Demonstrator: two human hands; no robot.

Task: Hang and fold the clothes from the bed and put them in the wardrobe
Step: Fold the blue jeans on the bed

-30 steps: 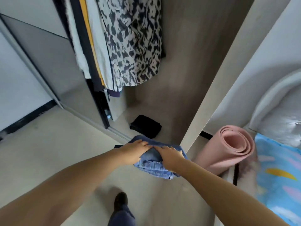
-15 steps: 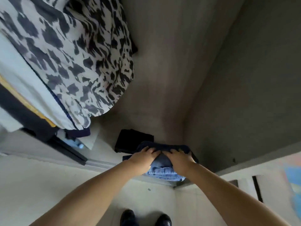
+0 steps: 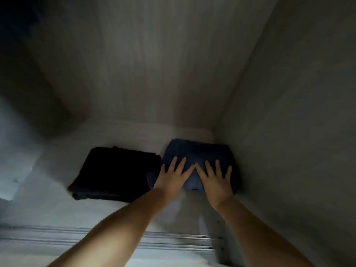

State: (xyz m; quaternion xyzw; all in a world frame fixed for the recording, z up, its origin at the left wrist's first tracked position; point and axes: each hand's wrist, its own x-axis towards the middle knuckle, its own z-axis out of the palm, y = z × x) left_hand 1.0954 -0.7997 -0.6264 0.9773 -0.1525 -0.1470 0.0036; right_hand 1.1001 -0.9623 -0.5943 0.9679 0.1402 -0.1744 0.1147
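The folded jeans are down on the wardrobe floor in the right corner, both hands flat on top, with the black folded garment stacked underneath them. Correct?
Not quite. The black folded garment is not under the folded jeans; the head view shows it beside them, to their left. The rest holds: the left hand and right hand lie flat on the jeans in the right corner.

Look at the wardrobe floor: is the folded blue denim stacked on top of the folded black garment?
No: the folded blue denim lies beside the folded black garment, on its right in the corner, with both hands flat on it.
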